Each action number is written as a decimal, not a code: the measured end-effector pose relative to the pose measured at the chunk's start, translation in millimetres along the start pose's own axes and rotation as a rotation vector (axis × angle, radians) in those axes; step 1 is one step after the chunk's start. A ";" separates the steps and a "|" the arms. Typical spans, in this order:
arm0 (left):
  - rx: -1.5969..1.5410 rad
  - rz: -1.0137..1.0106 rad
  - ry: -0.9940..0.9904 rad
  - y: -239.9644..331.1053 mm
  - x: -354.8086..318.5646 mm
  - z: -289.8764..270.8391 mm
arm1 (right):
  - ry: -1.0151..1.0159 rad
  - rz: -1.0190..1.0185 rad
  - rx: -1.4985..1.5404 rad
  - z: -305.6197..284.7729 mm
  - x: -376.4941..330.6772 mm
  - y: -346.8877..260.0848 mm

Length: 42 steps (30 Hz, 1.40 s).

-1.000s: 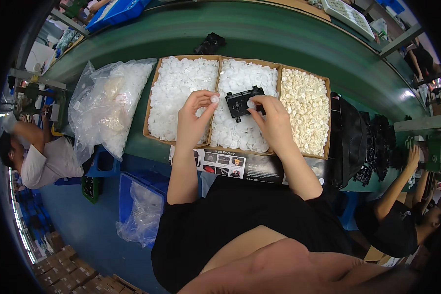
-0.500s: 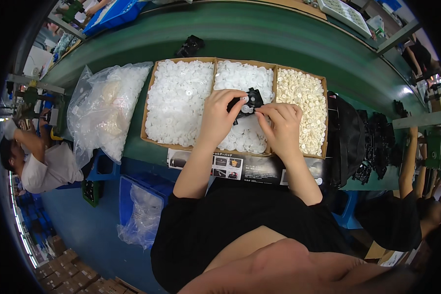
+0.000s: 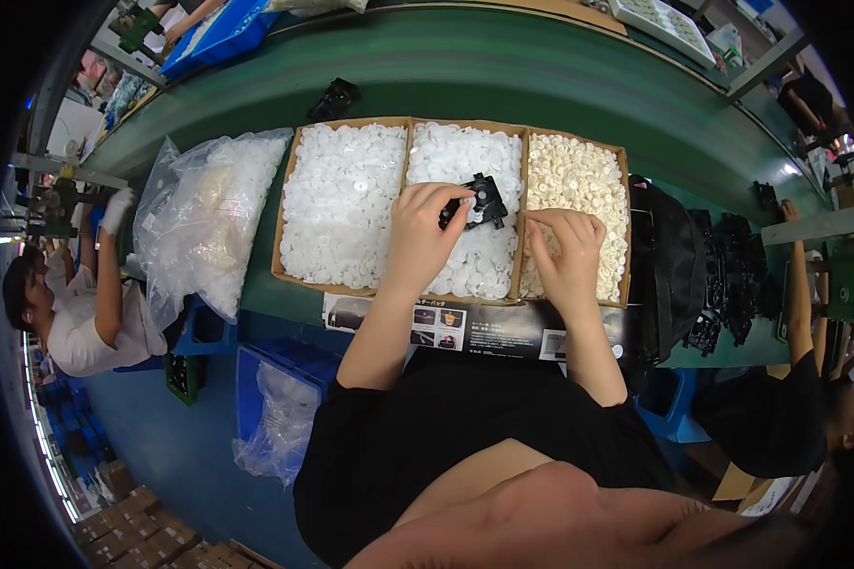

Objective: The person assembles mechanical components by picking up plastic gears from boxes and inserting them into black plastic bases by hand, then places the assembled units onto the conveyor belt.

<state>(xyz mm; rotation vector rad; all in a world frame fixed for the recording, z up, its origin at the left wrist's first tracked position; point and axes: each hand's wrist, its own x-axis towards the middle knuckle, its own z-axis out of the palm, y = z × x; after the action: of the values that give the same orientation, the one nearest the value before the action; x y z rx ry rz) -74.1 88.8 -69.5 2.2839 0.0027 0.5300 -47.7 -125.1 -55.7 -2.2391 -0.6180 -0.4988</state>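
Apparently midway through its fitting, a black housing (image 3: 489, 198) is held tilted above the middle compartment of a three-part cardboard box (image 3: 277, 248). The left hand (image 3: 421, 232) grasps it by its left side, thumb and fingers closed on it. At least one white round piece (image 3: 475, 217) shows on the housing close to the thumb, so some of the filling looks done; whether that piece is fully seated, and whether any spots on the housing are bare, is too small to tell. The right hand (image 3: 571, 248) is apart from the housing, over the cream round pieces (image 3: 579, 175) in the right compartment, its fingers bent and its thumb and forefinger near the divider; whether they pinch anything cannot be told. None of the cream pieces can be made out on the housing. Loose white pieces (image 3: 342, 199) fill the left compartment, with more in the middle one, so plenty of stock is unused. Another black part (image 3: 334, 99) lies beyond the box on the green surface (image 3: 503, 85), and many black units (image 3: 733, 275) are heaped to the right; whether those are finished or waiting is unclear.
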 end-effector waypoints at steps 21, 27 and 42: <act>0.315 0.160 -0.313 -3.8 112.9 -30.2 | -0.062 0.048 -0.040 -5.8 -3.0 27.3; 0.536 -0.239 -0.080 -128.6 225.8 1.2 | -0.087 0.076 -0.083 -8.9 -6.0 35.7; 0.761 -0.739 -0.164 -341.5 223.3 -170.7 | -0.330 0.070 -0.312 -21.2 12.9 20.0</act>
<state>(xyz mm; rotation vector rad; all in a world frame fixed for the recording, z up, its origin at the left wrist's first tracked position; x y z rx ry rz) 120.4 482.9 -119.8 2.7734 1.0824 -0.0834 -29.4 -149.5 -46.5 -2.6587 -0.6605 -0.1992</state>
